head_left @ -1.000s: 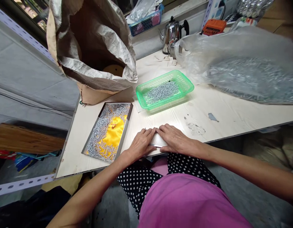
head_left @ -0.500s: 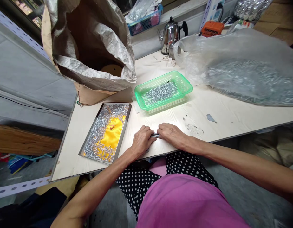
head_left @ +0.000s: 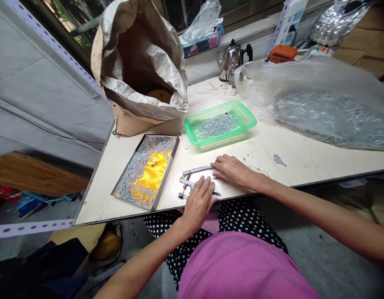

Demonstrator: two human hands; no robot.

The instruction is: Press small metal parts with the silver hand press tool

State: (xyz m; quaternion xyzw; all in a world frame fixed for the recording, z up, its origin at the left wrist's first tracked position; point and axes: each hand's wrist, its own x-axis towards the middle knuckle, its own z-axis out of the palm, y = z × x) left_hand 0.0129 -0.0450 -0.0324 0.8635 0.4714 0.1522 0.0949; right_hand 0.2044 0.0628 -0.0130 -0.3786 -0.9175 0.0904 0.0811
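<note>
A metal hand tool like spring-loaded pliers [head_left: 195,170], with two long arms, coil springs and a small red part, lies on the table near its front edge. My left hand [head_left: 198,202] rests over the lower arm, fingers stretched and flat, hiding part of it. The pointed end of that arm sticks out past my fingers. My right hand [head_left: 231,171] lies palm down on the table, fingers extended, the fingertips at the end of the upper arm. To the left, a shallow tray [head_left: 163,182] holds many small silver metal pins [head_left: 129,178] over a yellow base.
A green plastic basket [head_left: 251,121] with more silver pins stands behind my hands. A large open sack [head_left: 142,109] is at the back left. On the right lies a big clear plastic bag [head_left: 329,112] of metal pieces. A steel kettle [head_left: 232,62] stands at the back.
My hands were close together with a small grey piece between them. They have moved apart, the left lower, and the metal tool now shows. The view has shifted slightly.
</note>
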